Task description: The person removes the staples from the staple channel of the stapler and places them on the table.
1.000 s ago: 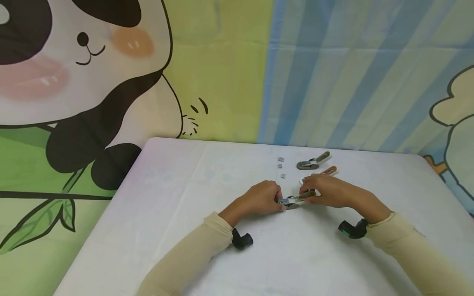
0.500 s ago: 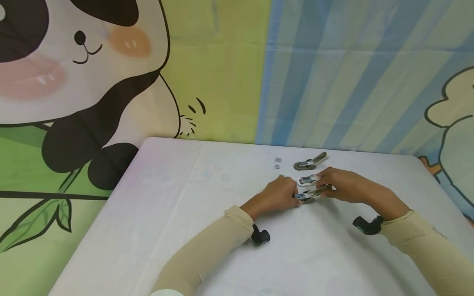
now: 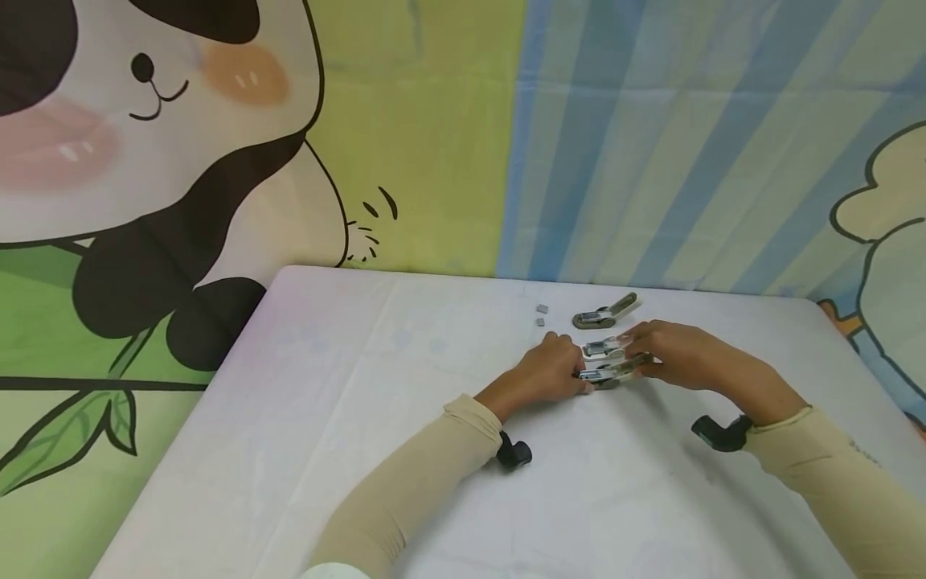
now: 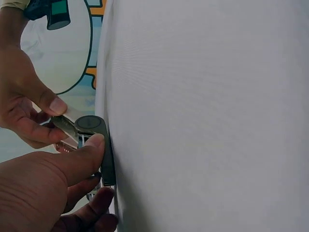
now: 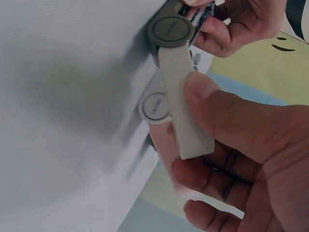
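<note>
Above the right half of the table, my left hand [image 3: 547, 370] pinches the front end of a small grey-green stapler [image 3: 604, 374] with its cover swung up. My right hand [image 3: 687, 358] pinches the raised cover [image 5: 181, 106], pale on its inner side, between thumb and fingers. Just beyond stands a white stapler [image 3: 599, 349] with a pinkish cover, also raised, partly hidden by my right hand. Farther back, another grey-green stapler [image 3: 596, 318] lies with its cover lifted. Two small grey blocks, like staple strips [image 3: 542, 309], lie to its left.
A white cloth covers the table [image 3: 434, 490]. Its far edge meets a printed backdrop [image 3: 419, 145] with a panda and stripes. Each wrist carries a black camera [image 3: 722, 434].
Both hands have shifted right with the grey-green stapler, bringing it alongside the white one. The nearest of three small blocks no longer shows; my left hand covers that area. Little has moved in the last half second.
</note>
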Demonstrator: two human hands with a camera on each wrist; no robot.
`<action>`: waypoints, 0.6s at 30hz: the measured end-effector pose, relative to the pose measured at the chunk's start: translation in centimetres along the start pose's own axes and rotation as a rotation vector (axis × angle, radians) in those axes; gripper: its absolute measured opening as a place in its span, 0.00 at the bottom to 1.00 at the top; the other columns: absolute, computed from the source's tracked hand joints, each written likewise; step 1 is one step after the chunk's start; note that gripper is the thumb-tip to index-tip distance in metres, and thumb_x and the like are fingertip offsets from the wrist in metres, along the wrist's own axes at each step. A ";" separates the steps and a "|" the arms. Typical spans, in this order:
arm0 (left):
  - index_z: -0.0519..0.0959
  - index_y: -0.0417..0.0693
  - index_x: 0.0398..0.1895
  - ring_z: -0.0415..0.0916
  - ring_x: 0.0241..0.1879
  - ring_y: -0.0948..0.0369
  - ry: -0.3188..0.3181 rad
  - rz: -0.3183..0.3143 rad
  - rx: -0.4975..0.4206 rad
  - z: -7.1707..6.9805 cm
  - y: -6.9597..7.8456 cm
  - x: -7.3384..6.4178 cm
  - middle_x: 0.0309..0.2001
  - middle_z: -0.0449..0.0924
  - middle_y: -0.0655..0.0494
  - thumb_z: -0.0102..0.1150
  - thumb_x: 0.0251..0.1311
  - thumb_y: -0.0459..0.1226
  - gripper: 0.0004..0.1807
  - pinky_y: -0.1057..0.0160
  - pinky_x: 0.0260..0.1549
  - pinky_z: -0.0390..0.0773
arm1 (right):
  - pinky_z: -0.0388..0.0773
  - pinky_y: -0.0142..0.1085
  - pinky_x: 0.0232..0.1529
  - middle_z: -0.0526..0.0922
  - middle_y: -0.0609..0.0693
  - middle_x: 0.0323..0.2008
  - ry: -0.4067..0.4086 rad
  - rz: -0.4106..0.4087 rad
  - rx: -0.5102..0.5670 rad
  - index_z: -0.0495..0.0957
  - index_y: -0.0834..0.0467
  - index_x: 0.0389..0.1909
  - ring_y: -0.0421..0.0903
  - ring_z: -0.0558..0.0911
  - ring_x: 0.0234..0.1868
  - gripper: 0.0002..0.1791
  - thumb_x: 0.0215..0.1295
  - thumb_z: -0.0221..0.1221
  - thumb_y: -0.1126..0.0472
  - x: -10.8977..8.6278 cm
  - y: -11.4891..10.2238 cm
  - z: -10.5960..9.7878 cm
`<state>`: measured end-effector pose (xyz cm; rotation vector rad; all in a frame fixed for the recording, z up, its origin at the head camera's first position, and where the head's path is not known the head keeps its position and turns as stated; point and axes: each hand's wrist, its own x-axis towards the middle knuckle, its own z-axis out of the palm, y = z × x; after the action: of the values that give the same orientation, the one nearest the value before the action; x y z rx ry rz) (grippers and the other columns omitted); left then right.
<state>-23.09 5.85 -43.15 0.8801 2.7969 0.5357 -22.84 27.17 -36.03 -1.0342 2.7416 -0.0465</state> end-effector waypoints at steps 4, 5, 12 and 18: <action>0.83 0.55 0.31 0.64 0.39 0.62 0.004 0.015 -0.006 0.2 0.3 0.1 0.35 0.71 0.62 0.66 0.58 0.53 0.13 0.67 0.31 0.68 | 0.77 0.48 0.42 0.77 0.61 0.57 -0.011 0.005 0.010 0.84 0.56 0.39 0.59 0.76 0.53 0.10 0.56 0.70 0.64 -0.3 0.1 -0.2; 0.84 0.55 0.32 0.64 0.39 0.61 0.007 0.017 -0.008 0.2 0.3 0.1 0.35 0.72 0.62 0.67 0.57 0.53 0.13 0.67 0.31 0.69 | 0.77 0.47 0.41 0.76 0.61 0.57 -0.016 0.012 0.015 0.84 0.56 0.39 0.59 0.77 0.52 0.10 0.56 0.69 0.64 -0.3 0.2 -0.2; 0.82 0.56 0.25 0.64 0.38 0.61 -0.027 -0.016 -0.006 -0.1 0.3 0.1 0.33 0.71 0.61 0.66 0.57 0.54 0.14 0.66 0.28 0.68 | 0.75 0.41 0.37 0.75 0.63 0.58 -0.054 0.065 0.097 0.84 0.58 0.40 0.51 0.79 0.43 0.10 0.56 0.69 0.66 0.4 0.0 -0.2; 0.81 0.54 0.28 0.63 0.38 0.61 -0.047 -0.008 0.050 -0.1 -0.3 0.0 0.35 0.70 0.60 0.64 0.59 0.55 0.16 0.66 0.30 0.68 | 0.76 0.44 0.40 0.76 0.62 0.57 -0.078 0.106 0.103 0.84 0.60 0.45 0.49 0.80 0.42 0.13 0.59 0.68 0.62 1.1 -0.7 -0.3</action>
<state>-23.25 5.65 -43.19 0.8796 2.7809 0.4397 -23.27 25.87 -35.88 -0.8446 2.6872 -0.1262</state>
